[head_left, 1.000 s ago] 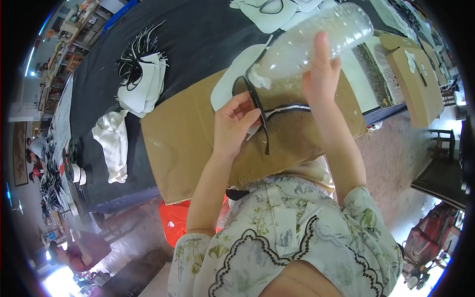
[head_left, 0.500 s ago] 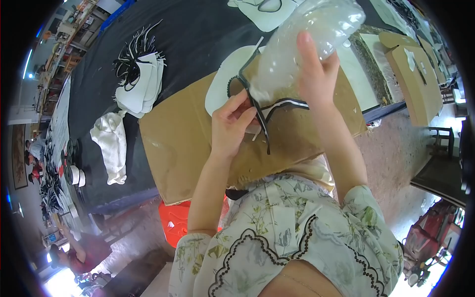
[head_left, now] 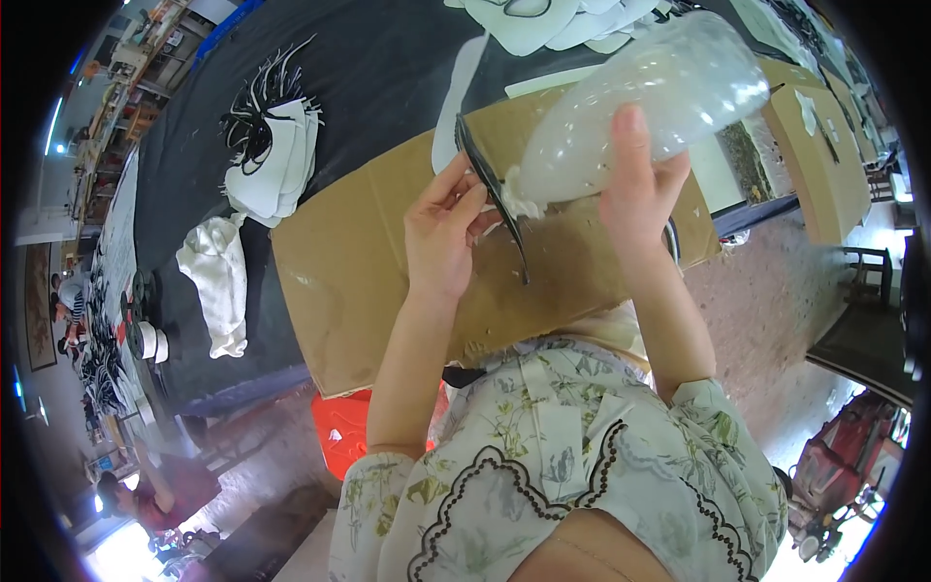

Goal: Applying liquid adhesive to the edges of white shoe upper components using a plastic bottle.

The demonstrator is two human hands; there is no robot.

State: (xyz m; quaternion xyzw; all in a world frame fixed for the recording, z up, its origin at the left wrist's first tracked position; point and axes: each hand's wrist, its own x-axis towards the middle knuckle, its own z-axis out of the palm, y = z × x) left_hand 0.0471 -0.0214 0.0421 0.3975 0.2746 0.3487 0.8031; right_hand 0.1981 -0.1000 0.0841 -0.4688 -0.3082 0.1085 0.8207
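My left hand pinches a black strip between thumb and fingers above the cardboard. A white flat piece, narrow from this angle, rises behind the strip; whether the two are joined I cannot tell. My right hand grips a bulging translucent plastic bottle, its thumb on the near side. The bottle lies tilted, its narrow whitish end pointing left, close to the strip. Whether that end touches the strip is unclear. Beneath both hands lies a brown cardboard sheet.
On the black-covered table at left lie stacked white pieces with black cords and a crumpled white cloth. More white pieces are at the back. A cardboard box stands right; a red stool is below.
The bottle has moved right and tipped flatter, together with my right hand. The white piece near my left hand now looks much narrower, and the strip has shifted slightly left.
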